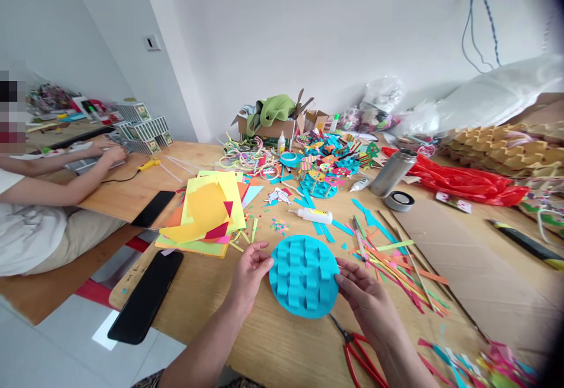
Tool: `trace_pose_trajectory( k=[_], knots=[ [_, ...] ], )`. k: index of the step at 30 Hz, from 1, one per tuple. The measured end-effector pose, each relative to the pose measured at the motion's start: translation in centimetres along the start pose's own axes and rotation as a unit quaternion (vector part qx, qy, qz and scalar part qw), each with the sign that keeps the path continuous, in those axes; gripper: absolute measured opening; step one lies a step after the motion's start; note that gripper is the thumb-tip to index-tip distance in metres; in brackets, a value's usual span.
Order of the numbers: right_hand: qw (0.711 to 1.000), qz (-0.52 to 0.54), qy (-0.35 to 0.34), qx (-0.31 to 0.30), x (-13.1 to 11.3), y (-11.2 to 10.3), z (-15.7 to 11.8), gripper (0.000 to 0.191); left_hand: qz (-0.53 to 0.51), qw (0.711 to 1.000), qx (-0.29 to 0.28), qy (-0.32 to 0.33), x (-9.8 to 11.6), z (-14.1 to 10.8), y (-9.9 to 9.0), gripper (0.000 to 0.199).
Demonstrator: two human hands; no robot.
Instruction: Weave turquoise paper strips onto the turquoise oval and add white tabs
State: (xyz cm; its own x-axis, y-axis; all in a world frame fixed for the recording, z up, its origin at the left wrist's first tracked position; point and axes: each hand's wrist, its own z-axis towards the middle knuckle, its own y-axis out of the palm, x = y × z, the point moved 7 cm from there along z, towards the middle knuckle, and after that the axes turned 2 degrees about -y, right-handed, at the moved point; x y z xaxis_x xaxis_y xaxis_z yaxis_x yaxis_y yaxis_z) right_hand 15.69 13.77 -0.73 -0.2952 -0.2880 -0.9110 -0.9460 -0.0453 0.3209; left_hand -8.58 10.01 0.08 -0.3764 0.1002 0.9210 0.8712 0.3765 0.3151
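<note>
Between my two hands is a round blue paper disc, its face covered in rows of raised, curled paper strips. My left hand pinches the disc's left edge between thumb and fingers. On the opposite edge, my right hand grips it the same way. Red-handled scissors lie on the table below my right hand, partly hidden by the wrist. Just beyond the disc lie a glue bottle, blue paper strips and a small heap of paper confetti.
Coloured paper sheets are stacked at left, near two black phones. Finished blue paper pieces pile up at the back. A steel flask, cut strips and cardboard occupy the right. Another person's hands work far left.
</note>
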Motion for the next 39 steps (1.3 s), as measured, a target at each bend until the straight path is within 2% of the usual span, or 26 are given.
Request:
trace_pose_trajectory(
  k=[4, 13, 18, 22, 27, 31, 35, 39],
  knots=[
    [1.0, -0.004, 0.006, -0.018, 0.1, 0.2, 0.3, 0.041, -0.002, 1.0, 0.008, -0.004, -0.1, 0.1, 0.0, 0.049],
    [1.0, 0.003, 0.008, -0.005, 0.1, -0.1, 0.7, 0.041, 0.003, 0.998, -0.008, -0.061, -0.3, -0.2, 0.2, 0.055],
    [0.999, 0.019, 0.03, -0.022, -0.2, 0.4, 0.7, 0.037, 0.003, 0.998, -0.013, -0.065, -0.5, -0.2, 0.2, 0.057],
    [1.0, 0.02, 0.019, -0.013, -0.5, 0.6, 0.8, 0.04, 0.003, 0.998, -0.018, -0.066, -0.7, -0.5, 0.2, 0.058],
    [1.0, 0.001, 0.013, 0.001, -1.4, 0.1, 1.1, 0.043, -0.004, 0.993, -0.068, -0.093, -0.7, -0.5, 0.5, 0.065],
    [0.996, -0.055, 0.022, -0.064, -2.4, 0.8, 1.1, 0.043, -0.003, 0.987, -0.109, -0.119, 0.1, -0.2, 0.9, 0.059],
    [0.98, -0.124, 0.027, -0.155, -3.1, 2.7, 1.0, 0.046, 0.064, 0.977, -0.162, -0.125, 1.0, 0.2, 2.4, 0.05],
    [0.964, -0.169, 0.024, -0.201, -3.2, 4.4, 1.1, 0.047, 0.107, 0.968, -0.192, -0.119, 1.1, 0.7, 4.1, 0.046]
  ],
)
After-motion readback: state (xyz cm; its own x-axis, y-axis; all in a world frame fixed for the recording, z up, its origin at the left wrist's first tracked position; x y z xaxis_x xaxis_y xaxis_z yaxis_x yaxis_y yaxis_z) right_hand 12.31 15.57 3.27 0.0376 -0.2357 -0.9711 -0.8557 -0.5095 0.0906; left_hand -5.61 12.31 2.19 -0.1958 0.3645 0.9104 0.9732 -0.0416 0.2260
